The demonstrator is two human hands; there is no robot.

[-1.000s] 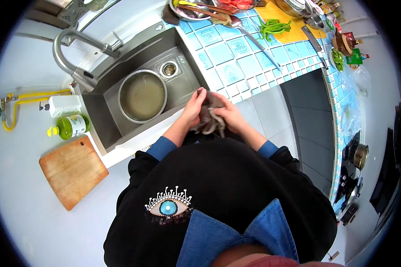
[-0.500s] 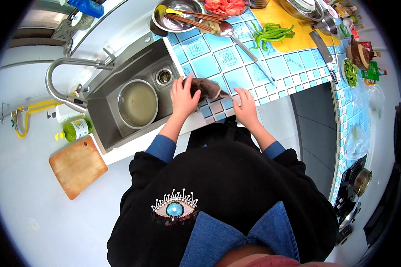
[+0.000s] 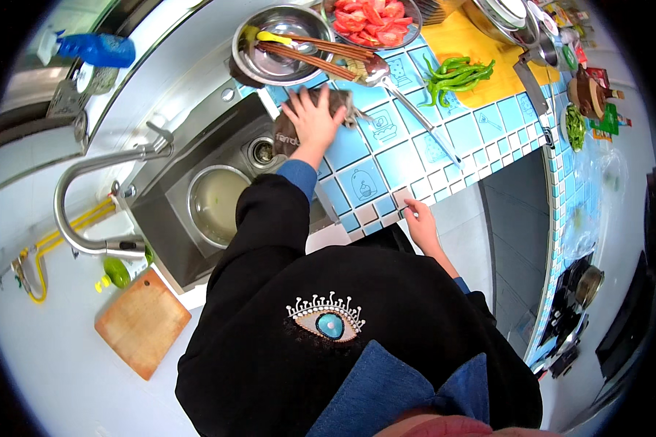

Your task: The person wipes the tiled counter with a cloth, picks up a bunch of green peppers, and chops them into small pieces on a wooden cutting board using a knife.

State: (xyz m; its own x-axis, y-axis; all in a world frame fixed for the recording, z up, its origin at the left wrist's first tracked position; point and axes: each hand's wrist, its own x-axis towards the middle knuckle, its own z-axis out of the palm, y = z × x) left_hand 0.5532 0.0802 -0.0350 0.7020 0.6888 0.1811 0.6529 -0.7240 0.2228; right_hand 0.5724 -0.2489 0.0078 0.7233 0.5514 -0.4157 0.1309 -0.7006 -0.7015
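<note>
My left hand (image 3: 313, 124) lies with its fingers spread, pressing flat on a crumpled brown cloth (image 3: 287, 138) with pale printing. The cloth covers part of the blue tiled counter (image 3: 362, 183) beside the sink and reaches the sink's edge. Part of it is hidden under my palm. My right hand (image 3: 420, 221) hangs by the counter's front edge, fingers loosely bent and slightly apart, with nothing in it. Just beyond my left hand stands a steel bowl (image 3: 242, 54) with wooden chopsticks (image 3: 306, 58) resting across its rim.
The sink (image 3: 169, 218) holds a pan of cloudy water (image 3: 222, 200) under a tall faucet (image 3: 60, 191). A spatula (image 3: 415, 98), green peppers (image 3: 455, 76) on a yellow board, a bowl of cut tomatoes (image 3: 372, 20) and a cleaver (image 3: 530, 86) lie further along. A wooden board (image 3: 143, 324) is at left.
My left hand has moved farther back along the counter, with the cloth now flattened under it. My right hand has drawn away from the cloth to the counter's front edge. The view has shifted.
</note>
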